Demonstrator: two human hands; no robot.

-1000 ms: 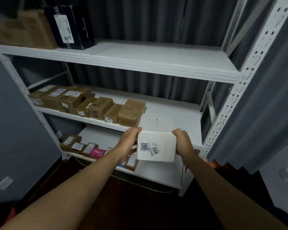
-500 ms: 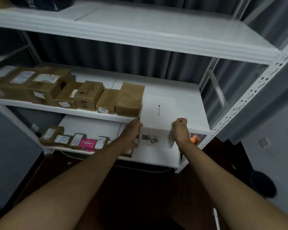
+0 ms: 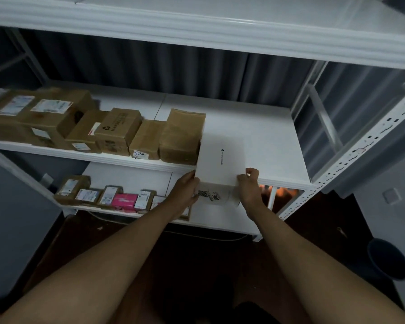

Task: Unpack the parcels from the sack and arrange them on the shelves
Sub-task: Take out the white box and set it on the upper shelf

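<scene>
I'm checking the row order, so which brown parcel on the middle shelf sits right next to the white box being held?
The tall brown parcel at the right end of the row; its right side meets the white box, while the other brown parcels sit further left.

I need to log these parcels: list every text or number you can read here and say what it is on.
"3008": on the front label, beside a QR code, of the white box that both hands hold.
"700", cut off: sticker on a small brown box.
Recycling sign with blurred print: on the brown carton.
Small print on the white box's top and all the other labels: unreadable.
</scene>
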